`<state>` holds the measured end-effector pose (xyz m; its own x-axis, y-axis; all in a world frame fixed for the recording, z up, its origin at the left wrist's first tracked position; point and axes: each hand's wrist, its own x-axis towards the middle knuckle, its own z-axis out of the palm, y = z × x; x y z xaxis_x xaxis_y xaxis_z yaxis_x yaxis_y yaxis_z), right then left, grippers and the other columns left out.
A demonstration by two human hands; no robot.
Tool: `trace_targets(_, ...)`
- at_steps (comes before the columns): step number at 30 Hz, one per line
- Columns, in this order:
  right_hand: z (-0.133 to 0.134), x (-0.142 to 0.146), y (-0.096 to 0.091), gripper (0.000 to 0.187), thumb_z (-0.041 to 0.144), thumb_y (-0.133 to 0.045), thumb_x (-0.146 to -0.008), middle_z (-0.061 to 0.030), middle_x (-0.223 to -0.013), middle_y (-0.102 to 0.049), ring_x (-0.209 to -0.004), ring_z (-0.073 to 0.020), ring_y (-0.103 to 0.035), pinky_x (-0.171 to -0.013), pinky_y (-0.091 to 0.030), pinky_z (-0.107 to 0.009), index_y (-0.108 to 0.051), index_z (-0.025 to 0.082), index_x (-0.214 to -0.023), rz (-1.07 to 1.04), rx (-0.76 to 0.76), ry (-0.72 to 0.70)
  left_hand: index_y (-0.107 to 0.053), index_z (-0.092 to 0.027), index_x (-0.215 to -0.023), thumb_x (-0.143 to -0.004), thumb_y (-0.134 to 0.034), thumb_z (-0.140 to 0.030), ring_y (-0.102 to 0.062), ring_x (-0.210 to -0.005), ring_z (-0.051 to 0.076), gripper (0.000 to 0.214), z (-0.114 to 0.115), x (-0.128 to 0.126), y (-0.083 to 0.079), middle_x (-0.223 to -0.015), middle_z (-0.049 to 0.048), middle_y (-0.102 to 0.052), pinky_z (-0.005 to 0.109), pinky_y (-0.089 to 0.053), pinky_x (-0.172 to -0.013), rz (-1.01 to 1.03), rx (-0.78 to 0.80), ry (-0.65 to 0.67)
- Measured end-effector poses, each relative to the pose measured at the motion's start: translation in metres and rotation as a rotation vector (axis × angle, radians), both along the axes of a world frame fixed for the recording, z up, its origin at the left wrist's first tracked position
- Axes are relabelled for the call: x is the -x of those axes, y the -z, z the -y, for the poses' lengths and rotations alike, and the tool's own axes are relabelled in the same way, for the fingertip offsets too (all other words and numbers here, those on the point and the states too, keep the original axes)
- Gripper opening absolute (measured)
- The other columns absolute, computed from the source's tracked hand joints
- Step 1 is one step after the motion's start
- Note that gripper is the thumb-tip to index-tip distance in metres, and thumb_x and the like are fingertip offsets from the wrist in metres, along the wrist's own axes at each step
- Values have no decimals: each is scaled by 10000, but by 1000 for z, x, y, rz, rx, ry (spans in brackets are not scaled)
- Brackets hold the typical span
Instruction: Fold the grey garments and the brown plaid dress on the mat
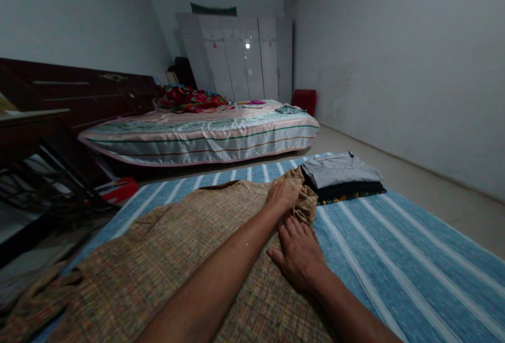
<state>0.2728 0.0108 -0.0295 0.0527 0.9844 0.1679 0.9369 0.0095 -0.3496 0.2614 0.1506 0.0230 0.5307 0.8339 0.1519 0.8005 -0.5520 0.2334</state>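
Note:
A brown checked garment [189, 238] lies spread over a blue-and-white striped bed cover [394, 259]. My left hand [284, 194] reaches across to the garment's far right part, its fingers curled into the bunched fabric. Just nearer to me, my right hand [300, 251] rests flat on the cloth close to its right edge, fingers stretched out. Beyond my hands, to the right, sits a small stack of folded clothes: a grey garment [341, 168] on top of a black one [339, 191]. The ruffled fabric hides my left fingertips.
A second bed [205, 135] with a shiny striped cover stands behind, with a red floral blanket [193, 99] heaped on it. Wardrobes [236, 53] line the back wall. A dark wooden table [31, 127] is at the left, and a red object [304, 101] stands beyond the bed.

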Motion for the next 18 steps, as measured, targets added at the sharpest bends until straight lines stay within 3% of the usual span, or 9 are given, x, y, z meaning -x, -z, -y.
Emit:
trace_targets(4, -1, -1, 2, 586, 420, -444, -902, -140, -1468, -424, -1354, -307, -339, -1112, -225, -450, -444, 138, -1416, -7, -76, -10, -624, -145, -1143, -801, -593, -455, -528, -1188, 357, 463, 15, -27, 1, -1220, 184, -618, 426, -451, -925, 6, 56, -67)
trace_targets(10, -1, -2, 2, 507, 302, -387, -891, -166, -1304, -569, -1259, -322, -432, -1083, -247, -469, -537, 113, -1337, 20, -24, -29, -590, -161, -1203, -717, -702, -363, -543, -1153, 389, 538, 17, -42, 16, -1256, 225, -586, 472, -490, -839, 12, 155, -229)
trace_targets(18, 2, -3, 4, 554, 318, -415, -889, -134, -1413, -484, -1306, -318, -381, -1097, -241, -445, -466, 124, -1405, 19, -50, -42, -721, -159, -880, -756, -673, -259, -615, -1080, 385, 166, 3, -33, 25, -1029, 211, -698, 476, -486, -848, 125, 233, -253)
